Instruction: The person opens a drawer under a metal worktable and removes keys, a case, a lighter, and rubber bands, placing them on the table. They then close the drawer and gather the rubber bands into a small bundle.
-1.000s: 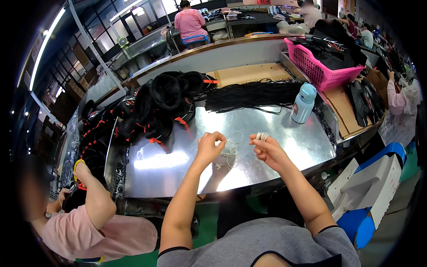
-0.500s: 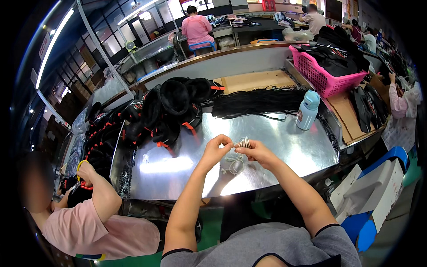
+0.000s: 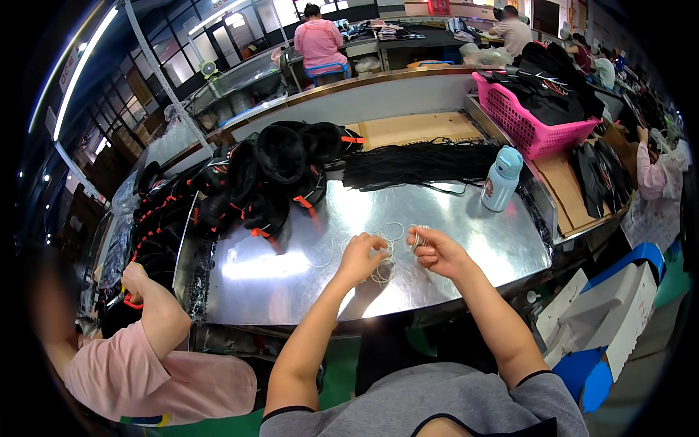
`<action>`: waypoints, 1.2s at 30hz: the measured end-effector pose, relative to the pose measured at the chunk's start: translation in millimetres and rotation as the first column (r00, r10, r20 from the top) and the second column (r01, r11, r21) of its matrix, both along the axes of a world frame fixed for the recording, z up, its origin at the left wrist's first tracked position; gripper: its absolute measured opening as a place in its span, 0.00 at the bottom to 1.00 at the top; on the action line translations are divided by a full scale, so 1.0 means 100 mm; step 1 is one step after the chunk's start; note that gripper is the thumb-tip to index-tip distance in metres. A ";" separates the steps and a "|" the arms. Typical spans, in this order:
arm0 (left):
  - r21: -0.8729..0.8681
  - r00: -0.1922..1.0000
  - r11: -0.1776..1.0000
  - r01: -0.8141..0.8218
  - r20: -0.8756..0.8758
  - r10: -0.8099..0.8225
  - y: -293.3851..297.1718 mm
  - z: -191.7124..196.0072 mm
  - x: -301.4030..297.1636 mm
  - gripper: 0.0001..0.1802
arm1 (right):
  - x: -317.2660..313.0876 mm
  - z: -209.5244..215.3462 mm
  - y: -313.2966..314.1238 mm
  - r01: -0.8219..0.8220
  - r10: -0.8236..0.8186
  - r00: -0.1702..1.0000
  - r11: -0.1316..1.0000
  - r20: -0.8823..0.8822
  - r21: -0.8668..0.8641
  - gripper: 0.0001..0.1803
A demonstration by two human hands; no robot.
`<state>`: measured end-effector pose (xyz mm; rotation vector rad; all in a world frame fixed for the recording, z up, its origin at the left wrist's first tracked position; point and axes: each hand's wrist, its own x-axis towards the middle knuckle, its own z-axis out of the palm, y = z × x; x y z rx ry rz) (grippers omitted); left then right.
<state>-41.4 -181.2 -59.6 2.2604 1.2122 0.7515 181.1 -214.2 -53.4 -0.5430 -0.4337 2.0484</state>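
Observation:
In my right hand (image 3: 437, 251), a small coil of thin white cord (image 3: 418, 239) is pinched between thumb and fingers, raised above the metal tabletop (image 3: 466, 255). My left hand (image 3: 362, 258) is lower and to the left, its fingers curved and apart over loose loops of the same cord (image 3: 394, 225). A gap separates the two hands. More loops lie beneath and beside the left fingers, and one thin strand trails off to the left across the metal. Whether the left fingertips touch the cord is hard to see.
Black padded items with orange straps (image 3: 280, 164) pile up at back left. Behind the hands lie a bundle of black cords (image 3: 419, 166) and a light blue bottle (image 3: 502, 180). A pink basket (image 3: 535, 127) of black pieces stands back right. A co-worker (image 3: 153, 364) sits close on my left.
My hands, close together before at the coil, have drawn apart. The left moved down and its pinch loosened; the right moved slightly right with the coil. Loose cord now spreads wider on the table.

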 end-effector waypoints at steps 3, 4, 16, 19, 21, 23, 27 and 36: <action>0.134 0.975 0.989 0.056 -0.219 -0.025 -0.06 -0.12 0.04 0.11 | 0.04 0.07 -0.07 0.079 -0.078 0.995 0.997 0.064 -0.010 0.09; 0.173 0.961 0.981 0.085 -0.276 -0.035 -0.07 -0.13 0.07 0.10 | 0.05 0.06 -0.08 0.067 -0.067 0.996 0.998 0.055 -0.006 0.09; 0.244 0.927 0.958 0.147 -0.372 -0.047 -0.04 -0.03 0.07 0.03 | 0.02 -0.10 -0.17 0.109 -0.113 0.956 0.994 0.272 0.029 0.08; 0.206 0.967 0.974 0.098 -0.252 -0.044 -0.02 0.09 0.00 0.03 | -0.04 -0.14 -0.17 0.112 -0.140 0.909 0.989 0.393 0.093 0.11; 0.190 0.980 0.978 0.081 -0.197 -0.042 -0.01 0.17 -0.02 0.03 | -0.10 -0.18 -0.12 0.071 -0.147 0.873 0.982 0.466 0.175 0.13; 0.182 0.988 0.980 0.073 -0.151 -0.046 0.00 0.24 -0.03 0.03 | -0.20 -0.15 -0.09 0.036 -0.137 0.839 0.980 0.527 0.197 0.15; 0.192 0.994 0.980 0.046 -0.109 -0.025 0.01 0.27 -0.06 0.04 | -0.42 -0.07 -0.04 0.001 -0.179 0.738 0.964 0.651 0.265 0.15; 0.031 0.997 1.000 -0.002 0.074 0.000 0.14 0.09 -0.15 0.07 | -0.45 -0.16 0.10 -0.064 -0.165 0.706 0.954 0.689 0.294 0.09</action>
